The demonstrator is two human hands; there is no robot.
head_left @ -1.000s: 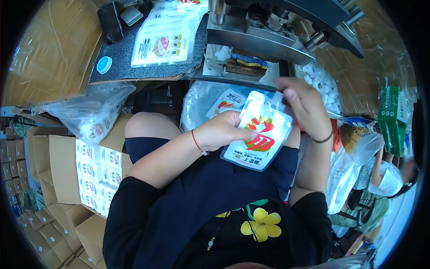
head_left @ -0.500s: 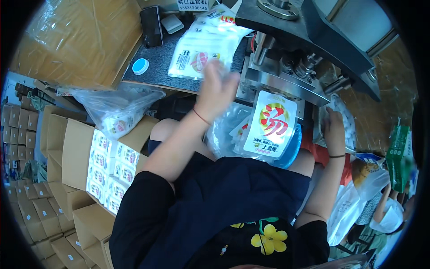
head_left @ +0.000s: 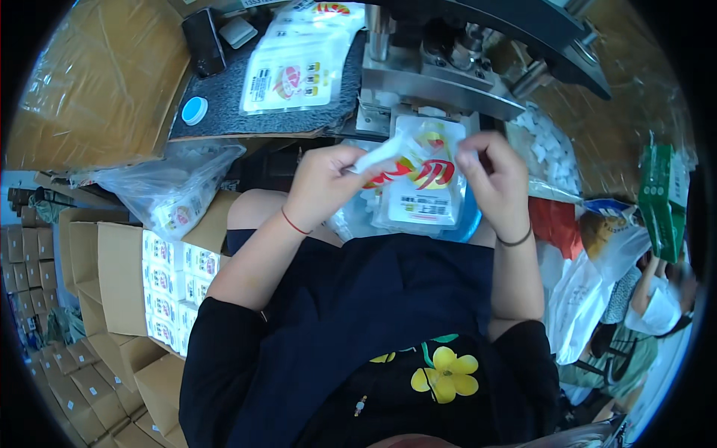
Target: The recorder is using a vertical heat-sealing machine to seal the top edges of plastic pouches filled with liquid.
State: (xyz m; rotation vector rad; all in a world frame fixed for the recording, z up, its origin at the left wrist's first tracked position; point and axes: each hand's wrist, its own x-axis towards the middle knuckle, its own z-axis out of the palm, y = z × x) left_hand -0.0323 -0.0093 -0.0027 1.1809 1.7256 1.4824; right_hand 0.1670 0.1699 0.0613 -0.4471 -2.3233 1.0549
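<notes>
My left hand pinches the edge of a white plastic pouch with red and yellow print, which is tilted. Beneath it, other printed pouches lie in a pile over a blue tub, in front of a metal press. My right hand is beside the pile, its thumb and fingers closed together. Whatever they may hold is too small to make out. To the right of the press is a clear bag of small white plastic pieces.
On the dark worktop lie a stack of pouches, a blue-lidded round container and a phone. An open carton of white packs stands at left, below a hanging plastic bag. Another person is at far right.
My left hand has come down from the pouch stack with a pouch. My right hand has left the bag of white pieces and moved left to the pile. The view has shifted slightly.
</notes>
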